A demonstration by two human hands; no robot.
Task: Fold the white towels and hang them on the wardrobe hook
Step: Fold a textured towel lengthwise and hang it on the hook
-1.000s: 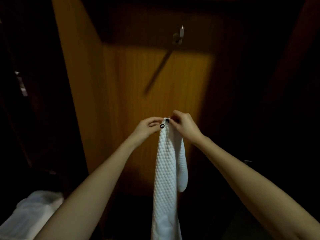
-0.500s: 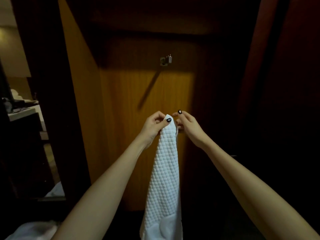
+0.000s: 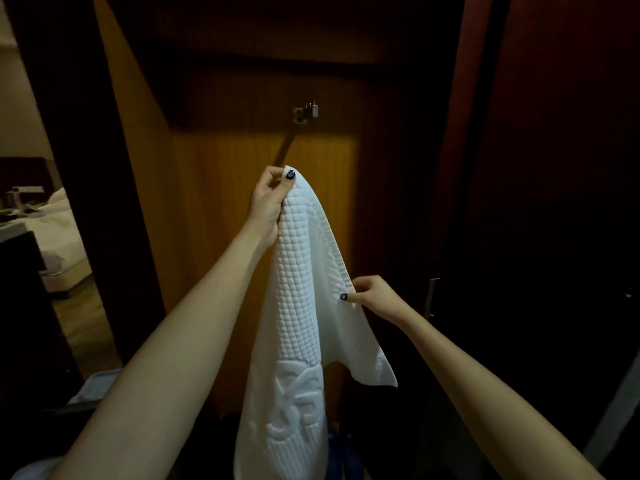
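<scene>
The white towel [image 3: 301, 271] is held up below the wardrobe hook [image 3: 306, 112], its top gripped by the left hand [image 3: 268, 199], its right edge pinched lower by the right hand [image 3: 375, 294]. The edges should be matched evenly before it is hung.

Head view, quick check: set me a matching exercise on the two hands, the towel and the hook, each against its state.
1. left hand
2. right hand
3. white towel
4. wardrobe hook

A. bare, on the wooden panel
B. pinches the towel's side edge, lower down
C. hangs down, embossed end lowest
D. grips the towel's top

Pairs: 1-D, 2-B, 3-C, 4-A
</scene>
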